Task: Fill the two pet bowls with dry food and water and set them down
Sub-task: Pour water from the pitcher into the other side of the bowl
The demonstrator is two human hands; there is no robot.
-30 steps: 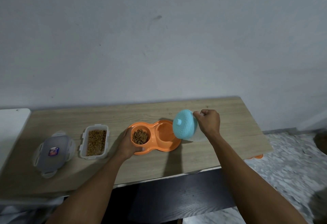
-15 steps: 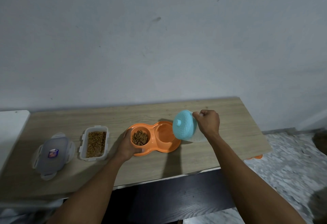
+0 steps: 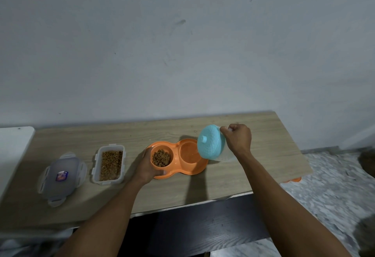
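Note:
An orange double pet bowl [image 3: 190, 170] sits on the wooden table [image 3: 263, 167]. Its left cup holds brown dry food [image 3: 161, 157]; its right cup [image 3: 189, 152] shows a little water. My left hand [image 3: 149, 165] grips the bowl's left rim. My right hand [image 3: 237, 138] holds a clear jug with a turquoise lid [image 3: 211, 142], tipped on its side over the right cup, lid facing left.
An open clear container of dry food [image 3: 109, 164] stands left of the bowl, its lid [image 3: 60, 177] lying further left. A white surface [image 3: 12, 149] adjoins the table's left end. An orange object [image 3: 292, 180] peeks from under the table's right edge.
Hardly anything has moved: the jug stays tipped over the right cup and my left hand stays on the bowl's rim.

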